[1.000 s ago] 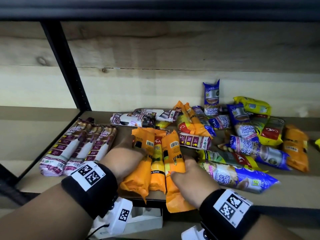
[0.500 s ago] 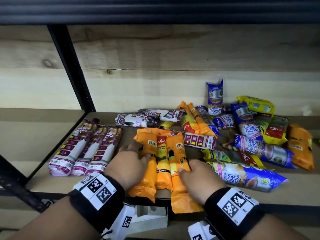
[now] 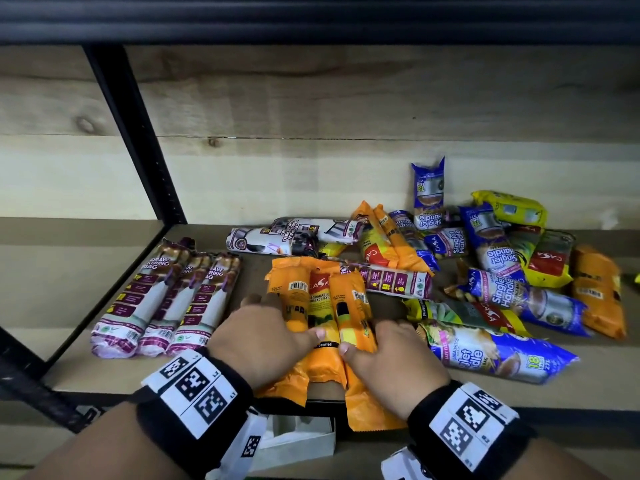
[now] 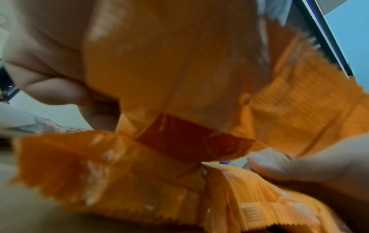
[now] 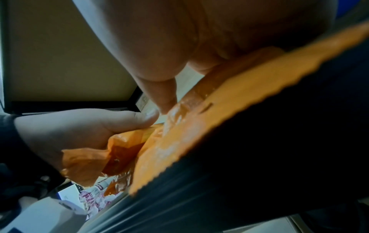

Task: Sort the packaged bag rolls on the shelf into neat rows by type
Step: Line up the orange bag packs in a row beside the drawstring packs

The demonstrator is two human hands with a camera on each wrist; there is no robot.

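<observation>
Blurred orange packs (image 5: 199,126) between left hand (image 5: 66,130) and right hand (image 5: 179,39) thumbs.

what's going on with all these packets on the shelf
A person is sorting bag rolls by type. Both hands, left hand and right hand, press in on three orange packs at the shelf front edge. Three drawstring packs already lie in a row on the left; a mixed pile waits on the right.
</observation>
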